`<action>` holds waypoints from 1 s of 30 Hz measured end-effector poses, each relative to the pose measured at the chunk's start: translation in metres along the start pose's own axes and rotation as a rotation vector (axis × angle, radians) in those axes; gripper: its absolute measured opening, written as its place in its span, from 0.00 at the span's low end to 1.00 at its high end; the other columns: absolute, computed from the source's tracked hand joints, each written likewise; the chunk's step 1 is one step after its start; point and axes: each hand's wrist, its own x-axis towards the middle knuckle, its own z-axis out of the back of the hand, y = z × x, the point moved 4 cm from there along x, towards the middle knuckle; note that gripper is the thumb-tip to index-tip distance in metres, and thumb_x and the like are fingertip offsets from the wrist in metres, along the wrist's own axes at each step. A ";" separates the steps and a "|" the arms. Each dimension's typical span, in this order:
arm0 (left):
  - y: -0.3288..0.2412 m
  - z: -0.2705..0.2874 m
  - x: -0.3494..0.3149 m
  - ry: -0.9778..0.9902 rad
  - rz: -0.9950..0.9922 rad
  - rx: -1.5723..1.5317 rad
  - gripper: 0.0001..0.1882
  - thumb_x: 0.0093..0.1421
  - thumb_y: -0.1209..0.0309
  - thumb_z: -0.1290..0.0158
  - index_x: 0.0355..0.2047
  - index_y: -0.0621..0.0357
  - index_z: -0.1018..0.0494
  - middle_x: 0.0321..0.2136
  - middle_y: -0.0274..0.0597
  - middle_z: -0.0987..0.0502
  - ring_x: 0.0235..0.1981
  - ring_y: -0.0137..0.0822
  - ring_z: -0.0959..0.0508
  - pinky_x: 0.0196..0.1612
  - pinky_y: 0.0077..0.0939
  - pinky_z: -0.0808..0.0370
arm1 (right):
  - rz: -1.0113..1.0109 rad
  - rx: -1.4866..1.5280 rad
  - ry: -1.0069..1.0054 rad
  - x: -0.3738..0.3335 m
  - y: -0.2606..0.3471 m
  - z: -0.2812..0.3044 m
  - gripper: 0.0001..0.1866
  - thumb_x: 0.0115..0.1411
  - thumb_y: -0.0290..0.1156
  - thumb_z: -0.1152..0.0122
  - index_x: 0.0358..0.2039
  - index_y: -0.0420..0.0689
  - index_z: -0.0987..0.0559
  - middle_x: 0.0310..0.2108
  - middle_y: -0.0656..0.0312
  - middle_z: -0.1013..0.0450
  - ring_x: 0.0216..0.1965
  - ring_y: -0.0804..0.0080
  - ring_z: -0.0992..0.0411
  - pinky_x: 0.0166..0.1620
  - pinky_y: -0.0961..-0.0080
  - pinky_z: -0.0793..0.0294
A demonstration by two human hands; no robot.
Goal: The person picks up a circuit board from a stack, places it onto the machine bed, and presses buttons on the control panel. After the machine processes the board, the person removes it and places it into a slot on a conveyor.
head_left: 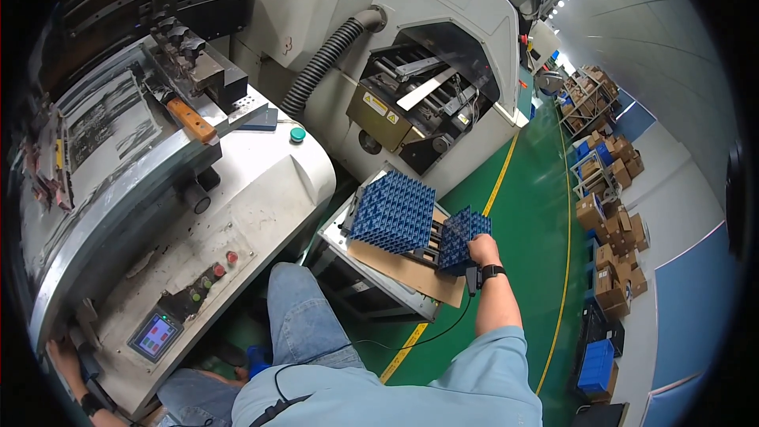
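Simultaneously, left hand (63,360) and right hand (485,250) reached to opposite sides

At far left, the left hand was at the edge of a large white metal machine (269,178); I cannot tell whether its grip was spread or pinching. Next came a colour touch screen (156,336) in a dark frame, an orange-brown wooden handle (190,120) and a round green button (297,135). Behind ran a black ribbed hose (320,59). Further right, a large blue ridged block (393,209) stood on a white tabletop (338,239), near flat brown cardboard (411,270). Just beside it, at the tabletop's right end, was a smaller blue ridged block (457,236), the right hand's grip closed on its right edge. Brown cardboard boxes (613,292) lined the far right.
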 end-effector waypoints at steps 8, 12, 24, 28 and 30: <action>0.003 0.011 -0.006 -0.120 -0.095 0.115 0.23 0.64 0.60 0.44 0.53 0.64 0.27 0.52 0.60 0.26 0.54 0.59 0.28 0.57 0.46 0.31 | 0.029 -0.015 0.026 0.013 0.002 -0.012 0.11 0.55 0.35 0.35 0.36 0.43 0.14 0.38 0.47 0.19 0.44 0.50 0.21 0.49 0.61 0.22; -0.018 0.012 0.002 0.088 0.044 0.035 0.24 0.65 0.58 0.45 0.54 0.64 0.28 0.52 0.61 0.26 0.54 0.59 0.28 0.57 0.46 0.31 | 0.009 -0.046 0.038 0.009 -0.004 -0.008 0.12 0.56 0.35 0.35 0.37 0.43 0.14 0.39 0.47 0.19 0.44 0.50 0.21 0.49 0.62 0.22; -0.014 0.026 -0.001 0.077 0.075 -0.019 0.24 0.65 0.57 0.46 0.52 0.64 0.28 0.50 0.63 0.26 0.51 0.62 0.28 0.53 0.50 0.30 | -0.017 -0.066 0.132 0.000 0.009 -0.003 0.16 0.60 0.40 0.39 0.43 0.46 0.16 0.47 0.47 0.21 0.51 0.48 0.24 0.54 0.58 0.25; -0.025 0.022 0.001 -0.011 -0.003 -0.008 0.23 0.64 0.59 0.45 0.51 0.65 0.28 0.49 0.63 0.26 0.51 0.62 0.27 0.53 0.50 0.30 | -0.014 -0.058 0.065 -0.004 0.001 -0.003 0.12 0.58 0.37 0.35 0.39 0.44 0.14 0.41 0.47 0.20 0.45 0.50 0.21 0.51 0.60 0.23; -0.029 0.015 0.003 0.032 0.004 -0.027 0.23 0.64 0.59 0.45 0.51 0.65 0.28 0.49 0.63 0.26 0.51 0.62 0.28 0.53 0.50 0.30 | -0.027 -0.067 0.060 -0.005 -0.007 -0.002 0.12 0.58 0.37 0.35 0.38 0.44 0.14 0.41 0.48 0.20 0.45 0.50 0.21 0.51 0.60 0.23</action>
